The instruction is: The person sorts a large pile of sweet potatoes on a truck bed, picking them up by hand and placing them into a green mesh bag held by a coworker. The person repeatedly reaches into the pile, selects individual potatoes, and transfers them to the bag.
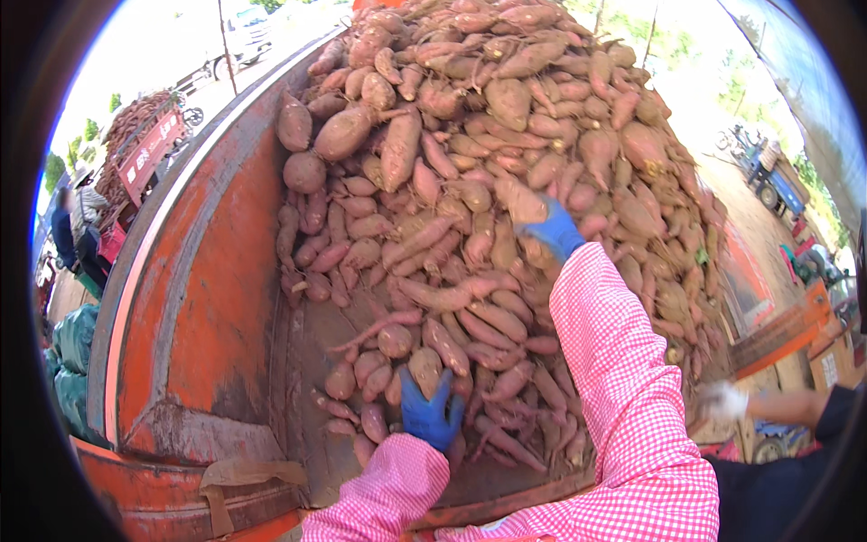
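A large heap of sweet potatoes [440,291] lies in an orange truck bed [223,291], piled highest at the far end. My left hand [431,413], in a blue glove, rests near the front of the heap. Its spread fingers go around a rounded sweet potato [425,372]; how firm the hold is does not show. Farther up the heap, on the right, my right hand [559,229], also blue-gloved, has its fingers on a large, pale-brown sweet potato [520,200]. Pink checked sleeves cover both of my arms.
A co-worker's white-gloved hand [723,401] is blurred at lower right, beside my right arm. Brown cloth [250,472] hangs over the bed's front edge. Stuffed green bags [76,339] stand outside at left, with people [85,210] beyond them. A cardboard box [832,364] sits at right.
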Demonstrator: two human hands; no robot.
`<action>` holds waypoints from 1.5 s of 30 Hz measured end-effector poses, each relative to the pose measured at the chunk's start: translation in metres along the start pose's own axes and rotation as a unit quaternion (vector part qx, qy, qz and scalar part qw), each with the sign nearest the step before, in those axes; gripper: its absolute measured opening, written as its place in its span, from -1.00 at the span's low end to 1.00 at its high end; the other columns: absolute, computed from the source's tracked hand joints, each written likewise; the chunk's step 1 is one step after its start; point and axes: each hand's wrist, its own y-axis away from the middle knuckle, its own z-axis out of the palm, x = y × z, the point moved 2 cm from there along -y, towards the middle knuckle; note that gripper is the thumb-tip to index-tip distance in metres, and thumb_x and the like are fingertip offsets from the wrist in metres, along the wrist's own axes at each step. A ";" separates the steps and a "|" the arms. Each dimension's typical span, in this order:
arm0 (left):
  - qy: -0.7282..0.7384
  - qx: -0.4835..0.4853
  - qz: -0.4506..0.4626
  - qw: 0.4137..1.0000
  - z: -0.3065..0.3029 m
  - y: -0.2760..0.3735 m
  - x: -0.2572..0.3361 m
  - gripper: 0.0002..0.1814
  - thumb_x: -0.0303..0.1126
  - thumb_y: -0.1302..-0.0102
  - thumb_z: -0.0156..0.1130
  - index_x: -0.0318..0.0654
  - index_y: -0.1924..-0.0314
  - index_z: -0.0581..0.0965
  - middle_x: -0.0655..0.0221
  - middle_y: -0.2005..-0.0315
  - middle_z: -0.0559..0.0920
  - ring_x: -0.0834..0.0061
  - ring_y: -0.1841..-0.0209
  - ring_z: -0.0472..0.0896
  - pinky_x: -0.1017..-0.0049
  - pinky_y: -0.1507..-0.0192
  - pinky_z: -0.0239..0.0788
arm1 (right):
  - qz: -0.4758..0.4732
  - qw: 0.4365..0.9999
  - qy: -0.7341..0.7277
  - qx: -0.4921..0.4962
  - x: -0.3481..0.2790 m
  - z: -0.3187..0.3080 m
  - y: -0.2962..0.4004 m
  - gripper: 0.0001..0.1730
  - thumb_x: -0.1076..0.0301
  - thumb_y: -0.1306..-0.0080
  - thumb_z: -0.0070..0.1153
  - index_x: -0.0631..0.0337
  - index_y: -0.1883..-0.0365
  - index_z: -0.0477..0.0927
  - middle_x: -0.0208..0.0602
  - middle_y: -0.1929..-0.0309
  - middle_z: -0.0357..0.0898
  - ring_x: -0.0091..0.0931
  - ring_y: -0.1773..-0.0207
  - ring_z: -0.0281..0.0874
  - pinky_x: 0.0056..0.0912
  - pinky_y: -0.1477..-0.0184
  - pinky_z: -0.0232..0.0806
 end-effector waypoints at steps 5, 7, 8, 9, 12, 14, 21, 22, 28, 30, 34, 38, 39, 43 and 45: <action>0.092 0.048 0.025 0.994 -0.011 -0.001 -0.022 -0.48 -0.34 -0.04 0.32 -0.09 -0.10 0.61 -0.38 -0.28 0.23 -0.32 -0.26 0.30 0.14 -0.32 0.19 | 0.071 0.775 -0.622 -0.092 -0.042 -0.026 0.111 -0.31 0.12 -0.20 0.28 0.29 -0.22 0.39 -0.10 -0.09 0.54 -0.21 -0.09 0.56 -0.13 -0.15 0.45; 0.229 0.017 -0.038 0.972 -0.005 0.007 -0.057 -0.32 -0.41 -0.06 0.32 -0.22 -0.26 0.46 -0.11 -0.28 0.33 -0.03 -0.27 0.38 0.21 -0.28 0.27 | 0.023 0.650 -0.750 -0.118 -0.077 -0.016 0.181 -0.25 -0.04 -0.23 0.21 0.26 -0.25 0.38 -0.05 -0.18 0.48 -0.14 -0.17 0.50 0.02 -0.28 0.31; 0.399 -0.019 -0.137 0.907 -0.011 -0.001 -0.053 -0.27 -0.53 -0.17 0.24 -0.23 -0.38 0.30 0.07 -0.27 0.37 0.19 -0.23 0.43 0.32 -0.18 0.37 | -0.005 0.581 -0.805 -0.119 -0.093 -0.011 0.216 -0.22 -0.13 -0.24 0.17 0.24 -0.26 0.37 -0.03 -0.23 0.45 -0.11 -0.21 0.47 0.09 -0.35 0.24; 0.492 -0.060 -0.360 0.790 -0.047 -0.010 -0.014 -0.28 -0.52 -0.24 0.21 -0.14 -0.41 0.26 0.25 -0.19 0.45 0.34 -0.09 0.49 0.42 -0.09 0.41 | 0.019 0.565 -0.822 -0.063 -0.094 -0.001 0.252 -0.18 -0.18 -0.23 0.15 0.23 -0.28 0.36 -0.01 -0.27 0.41 -0.08 -0.25 0.43 0.13 -0.39 0.17; 0.728 -0.013 -0.300 0.616 -0.058 0.009 -0.071 -0.33 -0.35 -0.36 0.15 -0.06 -0.45 0.18 0.21 -0.24 0.42 0.25 -0.15 0.49 0.30 -0.18 0.40 | 0.054 0.527 -0.847 0.032 -0.133 0.043 0.335 -0.06 -0.34 -0.16 0.13 0.19 -0.31 0.35 0.02 -0.40 0.24 0.02 -0.37 0.28 0.26 -0.46 -0.03; 0.849 -0.039 -0.306 0.430 -0.085 0.020 -0.064 -0.35 -0.26 -0.40 0.12 -0.04 -0.45 0.17 0.22 -0.27 0.40 0.20 -0.20 0.46 0.26 -0.25 0.37 | 0.043 0.546 -0.835 0.050 -0.144 0.070 0.380 -0.06 -0.37 -0.15 0.11 0.17 -0.29 0.37 0.03 -0.40 0.25 0.04 -0.38 0.25 0.31 -0.45 -0.06; 0.724 -0.278 -0.234 0.585 -0.119 0.065 0.025 -0.37 -0.26 -0.47 -0.02 -0.22 -0.47 0.10 0.27 -0.37 0.29 0.34 -0.34 0.31 0.35 -0.33 0.22 | -0.005 0.482 -0.865 0.140 -0.179 0.133 0.492 -0.12 -0.38 -0.23 -0.01 0.16 -0.28 0.40 -0.07 -0.29 0.40 -0.01 -0.33 0.30 0.23 -0.42 -0.01; 0.655 -0.322 -0.201 0.653 -0.121 0.079 0.043 -0.36 -0.31 -0.48 -0.04 -0.28 -0.48 0.06 0.27 -0.40 0.25 0.40 -0.39 0.26 0.41 -0.37 0.14 | -0.037 0.484 -0.858 0.167 -0.187 0.144 0.505 -0.16 -0.33 -0.27 -0.03 0.19 -0.26 0.40 -0.10 -0.24 0.44 -0.06 -0.28 0.36 0.16 -0.40 0.06; 0.539 -0.594 -0.016 0.597 -0.136 0.172 0.103 -0.31 -0.45 -0.44 0.04 -0.31 -0.49 0.03 0.26 -0.39 0.26 0.52 -0.38 0.24 0.48 -0.36 0.08 | -0.124 0.434 -0.766 0.458 -0.156 0.148 0.663 -0.40 -0.07 -0.41 -0.04 0.32 -0.12 0.50 0.00 0.06 0.62 -0.26 0.04 0.63 -0.09 -0.04 0.51; 0.492 -0.642 0.000 0.588 -0.143 0.187 0.116 -0.39 -0.42 -0.46 -0.01 -0.33 -0.46 0.11 0.21 -0.40 0.24 0.42 -0.41 0.22 0.39 -0.40 0.04 | -0.130 0.487 -0.674 0.541 -0.149 0.139 0.718 -0.42 -0.14 -0.42 -0.12 0.29 0.07 0.47 -0.01 0.22 0.53 -0.29 0.19 0.52 -0.13 0.11 0.40; 0.514 -0.630 -0.060 0.579 -0.133 0.167 0.081 -0.42 -0.30 -0.50 -0.02 -0.30 -0.44 0.17 0.17 -0.40 0.27 0.27 -0.41 0.27 0.25 -0.42 0.07 | 0.195 0.653 -0.322 0.658 -0.306 0.057 0.750 -0.18 -0.33 -0.48 -0.51 0.04 0.79 0.31 -0.36 0.88 0.19 -0.48 0.86 0.09 -0.43 0.80 0.01; 0.528 -0.563 -0.155 0.616 -0.121 0.134 0.025 -0.44 -0.26 -0.50 0.00 -0.29 -0.41 0.22 0.20 -0.33 0.36 0.30 -0.33 0.38 0.31 -0.37 0.17 | 0.239 0.618 -0.370 0.651 -0.304 0.052 0.798 -0.05 -0.62 -0.25 -0.55 0.10 0.79 0.35 -0.38 0.92 0.17 -0.46 0.91 0.08 -0.44 0.86 -0.05; 0.529 -0.544 -0.185 0.624 -0.120 0.126 0.020 -0.45 -0.25 -0.50 0.01 -0.28 -0.41 0.23 0.20 -0.32 0.38 0.31 -0.31 0.40 0.32 -0.36 0.19 | 0.258 0.595 -0.386 0.656 -0.306 0.056 0.812 0.00 -0.69 -0.19 -0.56 0.11 0.79 0.35 -0.38 0.93 0.16 -0.45 0.92 0.07 -0.44 0.88 -0.07; 0.564 -0.443 -0.244 0.653 -0.108 0.084 -0.019 -0.46 -0.24 -0.48 0.05 -0.28 -0.38 0.27 0.22 -0.26 0.44 0.33 -0.27 0.44 0.36 -0.32 0.24 | 0.231 0.348 -0.522 0.744 -0.199 0.111 0.936 -0.12 -0.43 -0.23 -0.27 0.10 -0.25 0.37 -0.17 -0.22 0.42 -0.17 -0.29 0.33 0.17 -0.24 0.23; 0.573 -0.406 -0.263 0.661 -0.111 0.072 -0.029 -0.46 -0.25 -0.47 0.08 -0.28 -0.37 0.29 0.21 -0.23 0.46 0.35 -0.24 0.45 0.39 -0.29 0.28 | 0.190 0.265 -0.613 0.719 -0.136 0.118 0.974 -0.21 -0.25 -0.26 -0.09 0.11 -0.30 0.33 -0.15 -0.27 0.38 -0.17 -0.31 0.33 0.11 -0.26 0.26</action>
